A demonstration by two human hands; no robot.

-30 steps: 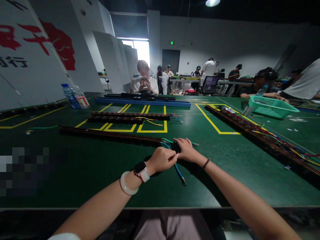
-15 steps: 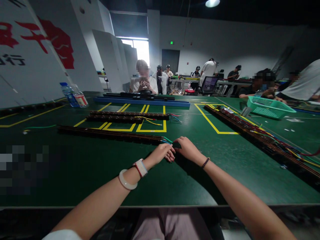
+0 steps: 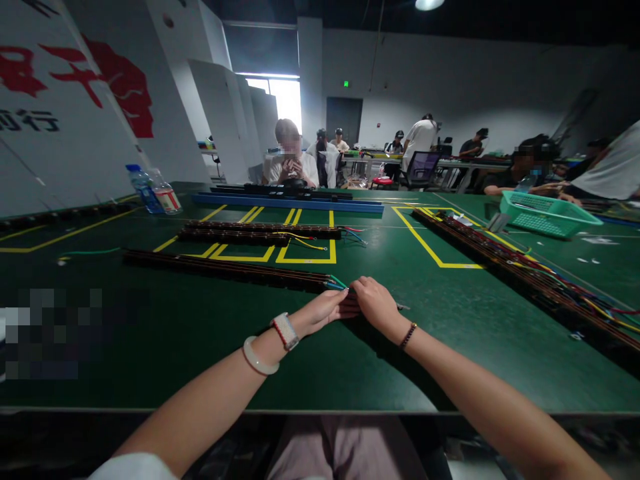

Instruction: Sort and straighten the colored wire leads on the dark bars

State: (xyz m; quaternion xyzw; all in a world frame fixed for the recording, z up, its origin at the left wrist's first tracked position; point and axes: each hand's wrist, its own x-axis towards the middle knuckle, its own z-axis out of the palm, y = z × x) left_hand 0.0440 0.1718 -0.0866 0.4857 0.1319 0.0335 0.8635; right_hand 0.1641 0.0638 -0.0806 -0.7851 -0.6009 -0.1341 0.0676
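A long dark strip [image 3: 225, 268] with copper-coloured lines lies in front of me. Short green and blue wires [image 3: 338, 281] come out of its right end. My left hand [image 3: 325, 313] pinches these wires near their tips, thumb on top and other fingers stretched beneath my right hand. Closed and touching it from the right is my right hand [image 3: 376, 303], knuckles up, its fingertips hidden. A thin grey metallic piece [image 3: 403, 307] pokes out beyond the right hand; whether it is held I cannot tell.
Two shorter strips [image 3: 260, 232] with wires lie farther back, before a blue rail [image 3: 290, 205]. Wired strips [image 3: 540, 287] run along the right. A green basket [image 3: 550, 217] and bottles [image 3: 163, 193] stand on the green table [image 3: 200, 353]. People sit across and beyond.
My hands have drawn closer together at the wire ends. The left fingers have straightened to the right, and the right hand has curled over them. The grey metallic piece now shows beyond it.
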